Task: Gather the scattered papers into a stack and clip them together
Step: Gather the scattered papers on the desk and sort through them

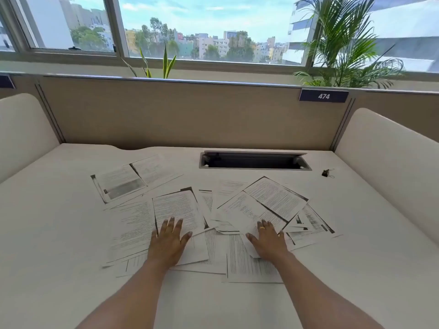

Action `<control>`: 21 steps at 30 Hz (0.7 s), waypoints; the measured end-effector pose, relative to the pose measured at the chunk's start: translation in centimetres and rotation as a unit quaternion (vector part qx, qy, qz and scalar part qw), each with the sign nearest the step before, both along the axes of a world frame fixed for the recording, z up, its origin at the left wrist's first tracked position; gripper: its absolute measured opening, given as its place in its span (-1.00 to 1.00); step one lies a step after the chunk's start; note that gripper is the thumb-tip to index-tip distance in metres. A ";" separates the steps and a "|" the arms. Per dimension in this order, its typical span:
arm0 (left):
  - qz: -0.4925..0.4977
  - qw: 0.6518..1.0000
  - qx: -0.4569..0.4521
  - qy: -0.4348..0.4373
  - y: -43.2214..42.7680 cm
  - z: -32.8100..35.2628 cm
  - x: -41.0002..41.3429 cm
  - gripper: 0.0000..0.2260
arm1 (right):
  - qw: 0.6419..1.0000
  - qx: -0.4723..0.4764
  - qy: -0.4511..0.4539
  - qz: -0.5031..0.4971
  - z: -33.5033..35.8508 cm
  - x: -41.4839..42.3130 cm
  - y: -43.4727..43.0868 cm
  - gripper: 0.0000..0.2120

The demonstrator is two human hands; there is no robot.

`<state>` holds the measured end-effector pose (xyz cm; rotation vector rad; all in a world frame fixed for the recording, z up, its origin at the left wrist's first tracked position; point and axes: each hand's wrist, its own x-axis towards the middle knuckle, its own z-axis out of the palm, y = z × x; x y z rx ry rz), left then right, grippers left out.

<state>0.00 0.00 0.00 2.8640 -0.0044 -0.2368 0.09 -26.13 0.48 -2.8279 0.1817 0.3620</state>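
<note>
Several printed papers (221, 210) lie scattered and overlapping across the middle of the white desk (59, 210). One sheet (133, 176) sits apart at the far left of the spread. My left hand (168, 241) rests flat on the left papers, fingers straight. Flat on the right-hand papers lies my right hand (267, 241), which wears a ring. A small black binder clip (326, 173) lies alone on the desk at the far right, well beyond my right hand.
An open cable slot (254, 160) is set into the desk behind the papers. A beige partition (190, 115) with a "474" tag (323, 96) closes the back. White curved side panels (384, 150) flank the desk. Plants (344, 43) stand by the window.
</note>
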 end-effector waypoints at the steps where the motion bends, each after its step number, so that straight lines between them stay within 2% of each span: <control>1: -0.002 1.000 0.008 0.007 0.2 -0.2 0.1 -0.45 | 1.000 -0.011 0.002 0.000 -0.1 -0.1 0.0 -0.37; 6: -0.026 0.998 0.019 0.056 1.1 -1.9 0.4 -0.43 | 1.000 -0.010 0.009 0.007 -0.9 -0.5 -0.3 -0.36; 11: -0.033 0.999 0.007 0.041 1.6 -2.8 0.5 -0.42 | 1.000 0.012 -0.013 -0.002 -1.7 -0.3 -0.2 -0.41; 15: -0.032 0.999 0.016 0.038 1.5 -3.0 0.5 -0.18 | 1.000 0.006 -0.023 -0.006 -1.8 -0.3 0.0 -0.46; 21: -0.039 0.998 0.019 0.040 1.4 -2.9 0.2 -0.12 | 1.000 -0.009 -0.020 -0.004 -1.8 -0.7 0.3 -0.49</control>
